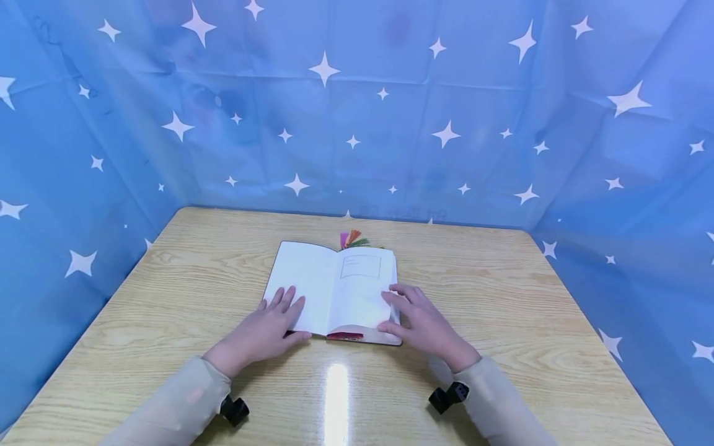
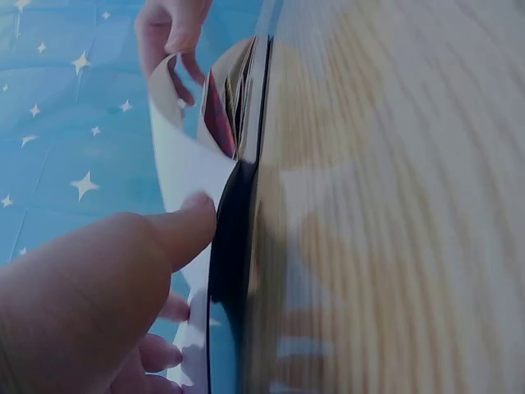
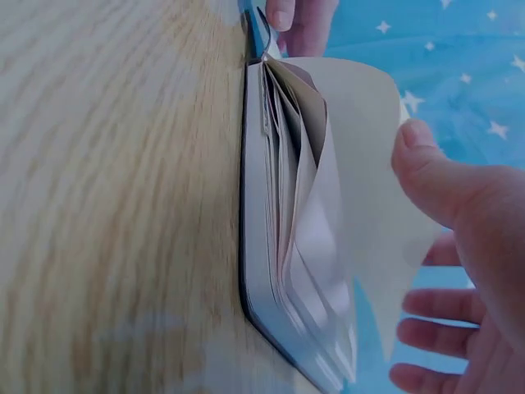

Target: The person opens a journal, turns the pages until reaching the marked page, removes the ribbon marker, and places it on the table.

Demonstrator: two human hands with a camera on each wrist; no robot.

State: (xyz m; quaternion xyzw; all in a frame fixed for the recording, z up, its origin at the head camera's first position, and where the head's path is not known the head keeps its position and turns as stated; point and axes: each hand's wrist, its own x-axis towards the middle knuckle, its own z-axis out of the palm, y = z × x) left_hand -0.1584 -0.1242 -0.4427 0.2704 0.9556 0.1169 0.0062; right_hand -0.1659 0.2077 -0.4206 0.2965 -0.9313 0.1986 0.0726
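Observation:
An open notebook [image 1: 312, 266] with a dark cover lies on the table, its right-hand page [image 1: 359, 297] bowed up along the bottom edge. My left hand [image 1: 268, 331] rests on the left page with fingers spread, its thumb by the lower edge near the spine. At the right side, my right hand [image 1: 421, 319] holds the lifted page's outer edge, thumb [image 3: 418, 144] at the rim and other fingers partly hidden behind the sheet. Under this page, folded inner leaves [image 3: 303, 164] fan apart, and a dark red piece [image 1: 346, 336] shows at the bottom.
Coloured tassels [image 1: 352, 240] in pink, orange and green stick out past the notebook's top edge. The wood-grain table [image 1: 474, 266] extends around it. A blue star-patterned curtain [image 1: 379, 155] stands behind and at both sides. Small black devices [image 1: 449, 396] sit at both wrists.

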